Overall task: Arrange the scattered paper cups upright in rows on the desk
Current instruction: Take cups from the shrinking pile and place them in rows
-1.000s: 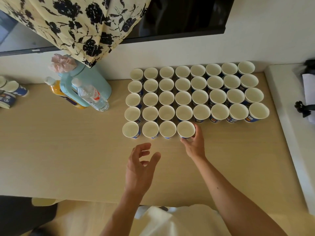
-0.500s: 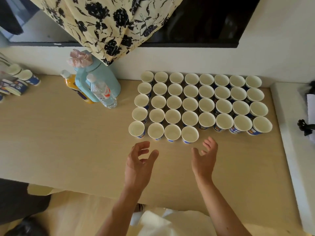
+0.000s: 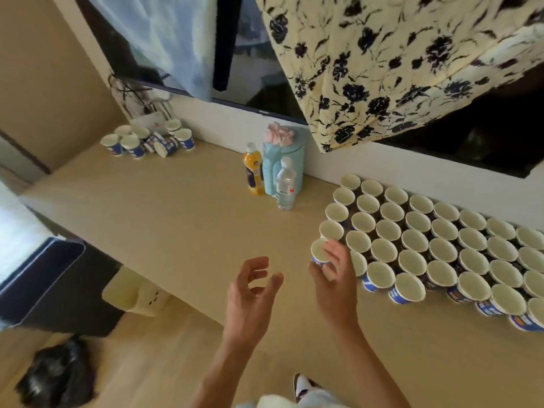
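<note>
An orange drink bottle (image 3: 253,173), a pale-blue jug (image 3: 290,160) and a clear water bottle (image 3: 285,185) stand together below hanging floral fabric (image 3: 397,63).

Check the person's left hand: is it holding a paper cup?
No, the left hand is empty, its fingers loosely curled with nothing between them.

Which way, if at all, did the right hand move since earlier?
Yes: the right hand shifted left, from the fourth front-row cup to the corner cup.
</note>
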Demonstrator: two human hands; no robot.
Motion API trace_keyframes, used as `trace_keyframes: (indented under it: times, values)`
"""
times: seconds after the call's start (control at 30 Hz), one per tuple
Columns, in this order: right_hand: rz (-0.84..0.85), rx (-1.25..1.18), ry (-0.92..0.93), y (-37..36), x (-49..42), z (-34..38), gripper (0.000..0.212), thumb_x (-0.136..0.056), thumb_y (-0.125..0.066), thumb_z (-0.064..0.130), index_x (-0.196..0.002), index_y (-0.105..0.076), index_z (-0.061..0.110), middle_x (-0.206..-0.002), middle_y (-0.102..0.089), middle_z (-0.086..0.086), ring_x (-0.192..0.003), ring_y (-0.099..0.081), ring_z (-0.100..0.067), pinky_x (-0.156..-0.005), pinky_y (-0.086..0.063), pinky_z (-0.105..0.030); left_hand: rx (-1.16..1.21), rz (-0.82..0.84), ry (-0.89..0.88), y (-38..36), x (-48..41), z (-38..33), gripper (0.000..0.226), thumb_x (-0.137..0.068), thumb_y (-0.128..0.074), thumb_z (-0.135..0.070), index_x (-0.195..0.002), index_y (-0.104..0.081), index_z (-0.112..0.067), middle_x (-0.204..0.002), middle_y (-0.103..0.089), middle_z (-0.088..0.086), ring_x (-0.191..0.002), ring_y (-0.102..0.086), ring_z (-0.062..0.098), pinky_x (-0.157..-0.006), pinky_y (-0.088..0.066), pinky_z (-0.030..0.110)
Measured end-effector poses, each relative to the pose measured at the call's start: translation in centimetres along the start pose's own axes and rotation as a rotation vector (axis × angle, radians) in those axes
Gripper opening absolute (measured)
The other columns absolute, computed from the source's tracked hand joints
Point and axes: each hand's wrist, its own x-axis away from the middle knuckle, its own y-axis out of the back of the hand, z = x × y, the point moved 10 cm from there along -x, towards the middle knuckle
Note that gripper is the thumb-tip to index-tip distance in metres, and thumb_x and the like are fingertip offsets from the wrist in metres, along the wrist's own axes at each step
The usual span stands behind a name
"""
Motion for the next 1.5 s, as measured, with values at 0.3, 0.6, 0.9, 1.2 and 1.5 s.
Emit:
trace_keyframes:
  times: [0.3, 0.6, 0.9, 1.2, 1.5]
  values:
    - [0.165, 0.032, 0.036, -16.6, 7.9, 3.6, 0.051, -0.09, -0.07, 0.003, -0.135, -0.054, 0.021, -0.133, -0.063, 0.006, -0.125, -0.058, -0.006, -0.107, -0.046, -0.035, 0.064, -0.155, -0.024, 18.5, -0.5, 1.1, 0.02, -0.092, -0.072, -0.025, -0.111, -0.068, -0.031, -0.113, -0.069, -0.018, -0.107, -0.063, -0.002, -0.074, -0.047, 0.007]
    - [0.207, 0.025, -0.05, -25.1, 10.2, 3.5, 0.044, -0.09, -0.071, 0.003, -0.128, -0.057, 0.021, -0.124, -0.065, 0.009, -0.115, -0.064, -0.005, -0.101, -0.05, -0.032, 0.129, -0.185, 0.015, 27.0, -3.2, 3.4, 0.018, -0.092, -0.073, -0.026, -0.109, -0.068, -0.032, -0.11, -0.072, -0.008, -0.104, -0.066, 0.005, -0.084, -0.055, 0.029]
    - [0.271, -0.002, -0.071, -36.2, 3.2, 2.8, 0.035, -0.093, -0.069, 0.003, -0.123, -0.058, 0.016, -0.118, -0.067, 0.005, -0.111, -0.066, -0.011, -0.091, -0.052, -0.023, 0.069, -0.168, 0.019, 31.7, -13.1, 3.4, 0.019, -0.093, -0.072, -0.026, -0.11, -0.068, -0.03, -0.114, -0.07, -0.016, -0.106, -0.064, -0.001, -0.074, -0.047, 0.01]
    - [0.414, 0.078, -0.074, -47.1, -3.2, 4.8, 0.032, -0.096, -0.069, 0.026, -0.127, -0.059, 0.025, -0.123, -0.066, 0.013, -0.109, -0.063, 0.001, -0.089, -0.05, -0.021, 0.049, -0.215, 0.043, 37.1, -25.5, 3.2, 0.021, -0.093, -0.072, -0.032, -0.114, -0.067, -0.031, -0.113, -0.07, -0.015, -0.103, -0.065, -0.001, -0.075, -0.052, 0.017]
    - [0.313, 0.117, -0.189, -52.7, -8.0, 3.4, 0.021, -0.092, -0.072, 0.017, -0.11, -0.065, 0.025, -0.109, -0.071, 0.013, -0.095, -0.068, 0.0, -0.076, -0.048, -0.012, 0.034, -0.099, 0.167, 39.8, -41.4, 7.5, 0.025, -0.093, -0.072, -0.032, -0.116, -0.065, -0.027, -0.115, -0.07, -0.005, -0.107, -0.065, 0.01, -0.077, -0.052, 0.025]
